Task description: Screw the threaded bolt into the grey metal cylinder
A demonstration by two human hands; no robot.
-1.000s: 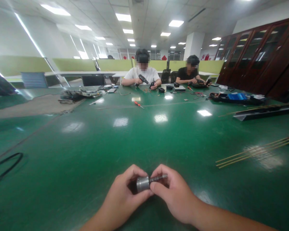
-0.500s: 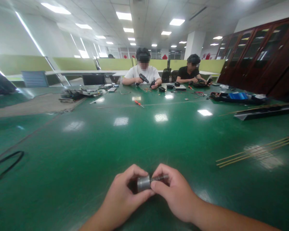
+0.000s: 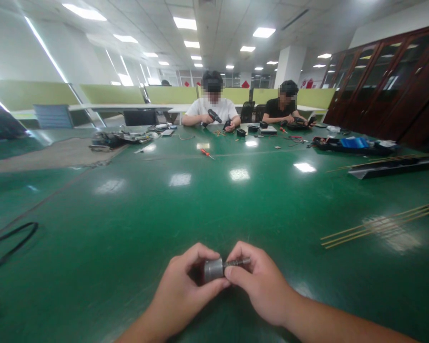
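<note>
A short grey metal cylinder (image 3: 213, 269) with a thin ridged shaft (image 3: 238, 262) lies sideways between my two hands, just above the green table. My left hand (image 3: 186, 281) is curled around the cylinder, its thumb below and fingers above. Where the shaft meets the cylinder, my right hand (image 3: 259, 276) pinches the shaft between thumb and forefinger. The tip of the shaft shows beyond those fingers on the right. My left hand partly hides the far left end of the cylinder, so its exact kind is unclear.
Thin brass-coloured rods (image 3: 375, 224) lie at the right, and a black cable loop (image 3: 17, 243) at the left. An orange screwdriver (image 3: 206, 153) rests farther back. Two people sit across the green table (image 3: 157, 209), one holding a power drill (image 3: 213, 116) amid small parts.
Both hands keep their hold on the cylinder and shaft. The cylinder appears turned very slightly; otherwise the view has barely shifted.
</note>
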